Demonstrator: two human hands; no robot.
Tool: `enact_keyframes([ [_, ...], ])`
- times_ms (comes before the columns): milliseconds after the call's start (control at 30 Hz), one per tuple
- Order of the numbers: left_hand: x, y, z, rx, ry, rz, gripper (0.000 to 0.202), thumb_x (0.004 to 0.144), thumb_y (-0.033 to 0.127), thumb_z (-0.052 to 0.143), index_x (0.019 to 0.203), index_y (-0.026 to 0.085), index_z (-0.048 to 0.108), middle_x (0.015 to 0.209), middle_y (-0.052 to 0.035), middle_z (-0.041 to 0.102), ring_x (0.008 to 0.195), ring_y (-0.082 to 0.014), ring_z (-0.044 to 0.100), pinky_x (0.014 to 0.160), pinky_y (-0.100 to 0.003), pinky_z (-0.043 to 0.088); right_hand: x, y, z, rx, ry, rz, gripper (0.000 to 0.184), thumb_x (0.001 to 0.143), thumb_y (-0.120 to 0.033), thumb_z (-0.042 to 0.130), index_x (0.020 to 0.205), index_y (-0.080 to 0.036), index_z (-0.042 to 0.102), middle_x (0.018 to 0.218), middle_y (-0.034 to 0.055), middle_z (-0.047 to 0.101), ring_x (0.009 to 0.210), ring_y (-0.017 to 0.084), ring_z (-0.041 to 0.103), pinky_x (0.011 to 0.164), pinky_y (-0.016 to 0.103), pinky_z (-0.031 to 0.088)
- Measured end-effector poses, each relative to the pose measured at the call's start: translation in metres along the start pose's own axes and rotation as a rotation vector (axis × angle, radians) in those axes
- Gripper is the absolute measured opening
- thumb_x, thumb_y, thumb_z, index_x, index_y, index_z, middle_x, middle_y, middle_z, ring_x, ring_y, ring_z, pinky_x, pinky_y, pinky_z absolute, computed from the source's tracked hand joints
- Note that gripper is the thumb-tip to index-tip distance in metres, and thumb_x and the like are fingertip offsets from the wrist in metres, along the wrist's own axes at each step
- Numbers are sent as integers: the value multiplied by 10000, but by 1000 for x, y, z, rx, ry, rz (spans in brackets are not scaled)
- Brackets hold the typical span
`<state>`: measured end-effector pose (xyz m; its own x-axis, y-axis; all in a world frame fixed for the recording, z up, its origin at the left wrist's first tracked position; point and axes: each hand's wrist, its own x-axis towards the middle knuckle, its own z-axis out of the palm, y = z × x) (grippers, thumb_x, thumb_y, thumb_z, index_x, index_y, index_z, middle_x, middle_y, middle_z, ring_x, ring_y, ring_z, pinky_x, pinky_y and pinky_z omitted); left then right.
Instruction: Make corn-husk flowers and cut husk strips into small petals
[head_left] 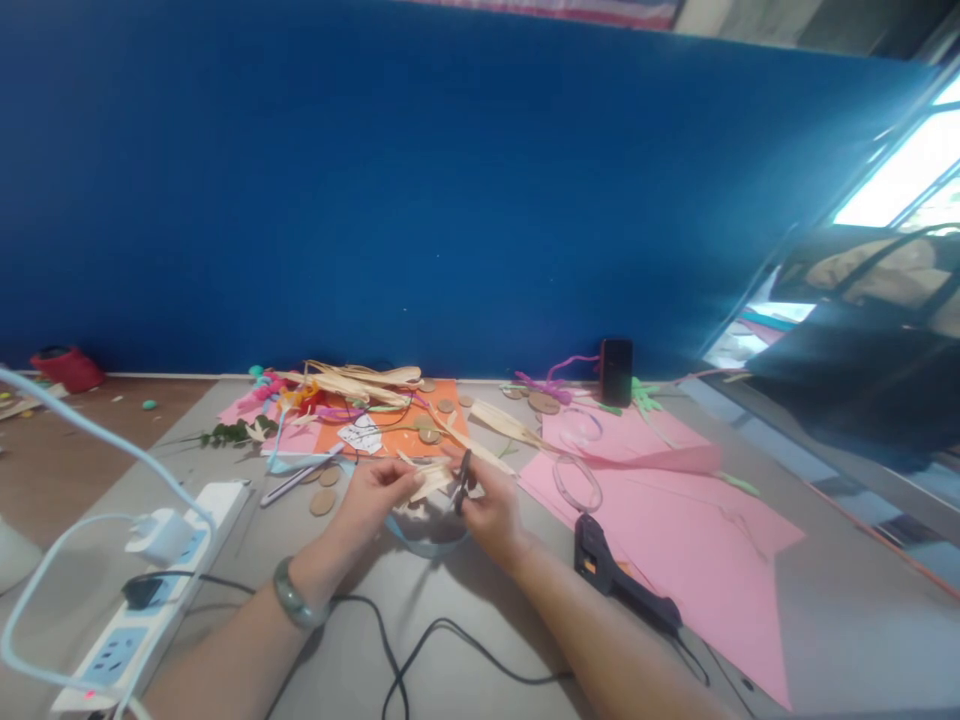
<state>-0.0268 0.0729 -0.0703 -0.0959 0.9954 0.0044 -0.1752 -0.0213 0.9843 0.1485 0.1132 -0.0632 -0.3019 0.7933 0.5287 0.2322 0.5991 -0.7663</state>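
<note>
My left hand (373, 497) is closed on a pale dried leaf strip (429, 484), held just above the grey table (420, 600). My right hand (491, 510) grips small dark scissors (463, 480), whose blades point up at the strip's right end. The two hands nearly touch. Under them lies a light blue ring or ribbon loop (427, 540). A grey bracelet (292, 598) sits on my left wrist.
A black glue gun (611, 575) lies right of my right arm on pink paper (675, 510). A white power strip (161, 580) with plugs sits at left, black cords cross the front. Dried leaves, cardboard discs and pipe cleaners cover an orange sheet (397, 430). A black phone (616, 372) leans on the blue wall.
</note>
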Motion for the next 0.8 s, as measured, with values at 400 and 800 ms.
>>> enact_keyframes([
  [400,-1,-4,3,48,109,50,266,656,375,756,647,120,683,539,9,594,495,-93,485,485,-204,363,7,-7,8,518,-36,531,317,646,-420,757,715,-170,575,443,-70,482,368,77,405,381,202,285],
  [800,-6,4,7,5,-12,-65,396,777,478,609,651,110,678,562,-32,621,491,-119,512,482,-226,368,18,-5,-9,472,-85,479,286,595,-365,777,680,-163,593,579,-41,520,545,98,451,542,235,370],
])
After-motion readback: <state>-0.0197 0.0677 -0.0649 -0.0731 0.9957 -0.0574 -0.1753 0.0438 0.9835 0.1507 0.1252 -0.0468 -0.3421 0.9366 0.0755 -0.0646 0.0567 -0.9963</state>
